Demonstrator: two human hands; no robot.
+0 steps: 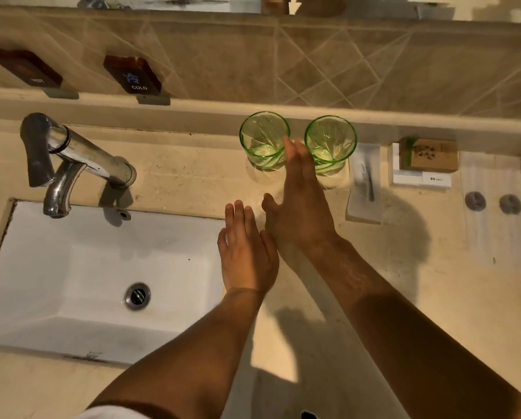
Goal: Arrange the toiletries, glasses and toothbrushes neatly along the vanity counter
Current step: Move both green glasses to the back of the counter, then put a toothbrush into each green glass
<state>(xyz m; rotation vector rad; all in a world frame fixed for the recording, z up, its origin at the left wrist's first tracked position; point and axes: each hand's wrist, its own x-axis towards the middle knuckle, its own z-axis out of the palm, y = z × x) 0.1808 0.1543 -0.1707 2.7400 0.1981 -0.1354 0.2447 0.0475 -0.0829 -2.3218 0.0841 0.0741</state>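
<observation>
1. My left hand point(247, 252) is nearest me, flat over the table point(374, 282) edge beside the sink point(71, 267), its fingers straight, close together and holding nothing.
2. My right hand point(301, 201) reaches further forward, fingers straight and together, thumb spread to the left, gripping nothing. Its fingertips point(289, 143) lie between the two glasses; whether they touch the left one's rim I cannot tell.
3. To the right lies a wrapped toothbrush point(365, 179), flat on the table, its long axis running away from me toward the wall, tilted slightly.
4. Further right, two small round caps point(475, 201) lie side by side on a pale sheet.
5. Behind my fingers, the left green glass point(263, 140) and the right green glass point(330, 143) stand upright, mouths up, side by side against the back ledge, close but apart.
6. At the back right, a brown soap box point(428, 154) rests on a white packet point(422, 178), long sides along the wall.
7. Far left, the tap point(71, 152) points down into the sink.
</observation>
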